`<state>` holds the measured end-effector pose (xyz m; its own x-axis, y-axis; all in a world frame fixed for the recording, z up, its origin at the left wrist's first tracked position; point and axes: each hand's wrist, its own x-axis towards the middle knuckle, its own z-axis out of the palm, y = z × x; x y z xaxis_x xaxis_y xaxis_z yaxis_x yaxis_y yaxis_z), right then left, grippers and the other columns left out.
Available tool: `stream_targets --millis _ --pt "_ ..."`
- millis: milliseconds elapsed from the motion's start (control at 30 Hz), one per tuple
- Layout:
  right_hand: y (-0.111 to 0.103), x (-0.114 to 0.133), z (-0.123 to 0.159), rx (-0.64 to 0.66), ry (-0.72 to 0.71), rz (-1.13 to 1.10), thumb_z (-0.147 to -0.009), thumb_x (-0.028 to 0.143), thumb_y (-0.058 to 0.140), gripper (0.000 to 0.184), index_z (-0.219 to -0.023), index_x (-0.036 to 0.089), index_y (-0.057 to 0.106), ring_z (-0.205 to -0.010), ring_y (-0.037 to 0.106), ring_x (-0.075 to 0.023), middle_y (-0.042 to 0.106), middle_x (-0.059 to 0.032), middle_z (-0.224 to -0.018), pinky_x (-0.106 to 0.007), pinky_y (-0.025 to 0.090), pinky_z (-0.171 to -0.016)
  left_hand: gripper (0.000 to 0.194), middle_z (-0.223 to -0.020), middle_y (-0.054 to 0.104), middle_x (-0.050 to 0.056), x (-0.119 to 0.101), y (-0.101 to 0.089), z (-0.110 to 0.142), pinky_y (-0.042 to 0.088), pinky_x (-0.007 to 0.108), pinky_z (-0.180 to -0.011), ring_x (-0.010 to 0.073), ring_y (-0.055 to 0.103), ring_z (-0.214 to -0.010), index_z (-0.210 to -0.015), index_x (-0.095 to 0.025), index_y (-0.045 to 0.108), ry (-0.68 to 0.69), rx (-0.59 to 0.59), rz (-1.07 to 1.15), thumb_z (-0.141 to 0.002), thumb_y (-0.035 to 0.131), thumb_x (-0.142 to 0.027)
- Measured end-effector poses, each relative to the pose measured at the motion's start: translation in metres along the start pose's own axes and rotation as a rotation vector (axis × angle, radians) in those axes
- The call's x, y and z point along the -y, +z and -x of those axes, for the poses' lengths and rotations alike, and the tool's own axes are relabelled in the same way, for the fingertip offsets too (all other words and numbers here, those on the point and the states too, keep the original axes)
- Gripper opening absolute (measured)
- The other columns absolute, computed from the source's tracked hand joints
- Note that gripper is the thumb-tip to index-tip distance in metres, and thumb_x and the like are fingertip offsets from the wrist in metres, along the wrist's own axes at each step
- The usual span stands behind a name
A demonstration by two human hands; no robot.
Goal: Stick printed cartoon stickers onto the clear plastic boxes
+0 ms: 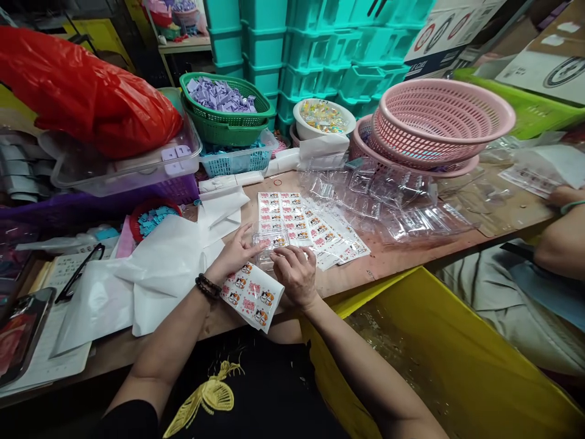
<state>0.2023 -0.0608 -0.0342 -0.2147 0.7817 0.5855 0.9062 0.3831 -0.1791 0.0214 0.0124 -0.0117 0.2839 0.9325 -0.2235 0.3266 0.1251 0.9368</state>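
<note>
Clear box (264,260), one: over desk (351,275), between both hands (long axis unclear). Left hand (234,253): fingers closed on box's left edge. Right hand (298,275): fingers bent against it, grip indeterminate. Sticker sheet (252,299): below, slanting down rightward.

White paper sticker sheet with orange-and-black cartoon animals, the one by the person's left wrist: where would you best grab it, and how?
Probably pinch the sticker sheet at its corner nearest the body, thumb above and fingers beneath, coming from the body side: that thin end juts free of the left hand.
</note>
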Motion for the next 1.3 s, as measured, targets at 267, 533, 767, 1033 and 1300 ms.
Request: stream_targets --millis 267,533,767,1033,1300 --pt "-0.012 -0.001 -0.005 0.049 -0.052 -0.068 -0.099 0.016 0.048 0.023 -0.095 0.020 0.069 -0.110 0.066 -0.0226 0.076 -0.0101 -0.112 -0.037 0.047 -0.088 0.088 -0.055 0.046 -0.010 -0.006 -0.002 0.000 0.033 0.023 -0.054 0.0110 0.046 -0.052 -0.152 -0.016 0.036 0.000 -0.007 -0.017 -0.080 0.074 -0.050" --pt "-0.012 -0.005 0.023 0.038 -0.018 -0.099 -0.093 0.016 0.054 0.027 -0.112 0.025 0.073 -0.114 0.066 -0.0255 0.073 -0.0086 -0.122 -0.041 0.052 -0.093 0.072 -0.055 0.046 -0.009 -0.013 -0.019 0.026 0.037 0.025 -0.057 0.0125 0.047 -0.052 -0.147 -0.015 0.043 0.003 -0.208 -0.033 -0.088 0.060 -0.053" --pt "-0.066 0.016 0.002 -0.079 0.317 -0.545 -0.092 0.026 0.052 0.030 -0.118 0.024 0.067 -0.109 0.065 -0.0266 0.071 -0.0113 -0.117 -0.045 0.053 -0.092 0.046 -0.051 0.038 -0.010 -0.031 -0.006 0.068 0.039 0.026 -0.062 0.0118 0.041 -0.050 -0.127 -0.015 0.062 0.186 -0.492 -0.239 -0.091 0.056 -0.044" --pt "-0.094 0.033 -0.015 0.502 0.595 -0.927 -0.087 0.040 0.066 0.021 -0.091 0.021 0.072 -0.070 0.065 -0.0172 0.072 -0.0026 -0.079 -0.029 0.051 -0.065 0.074 -0.072 0.067 -0.002 -0.045 -0.014 0.079 0.048 0.021 -0.058 0.0110 0.059 -0.059 -0.127 -0.015 0.060 0.082 -0.053 0.337 -0.064 0.087 -0.044" --pt "-0.110 0.022 -0.022 0.517 0.324 -0.582 -0.082 0.040 0.075 0.034 -0.110 0.021 0.071 -0.097 0.069 -0.0272 0.075 -0.0102 -0.106 -0.042 0.051 -0.086 0.041 -0.076 0.075 0.008 -0.033 -0.016 0.087 0.054 0.026 -0.061 0.0177 0.068 -0.067 -0.083 -0.012 0.077 -0.066 0.152 0.312 -0.063 0.088 -0.047"
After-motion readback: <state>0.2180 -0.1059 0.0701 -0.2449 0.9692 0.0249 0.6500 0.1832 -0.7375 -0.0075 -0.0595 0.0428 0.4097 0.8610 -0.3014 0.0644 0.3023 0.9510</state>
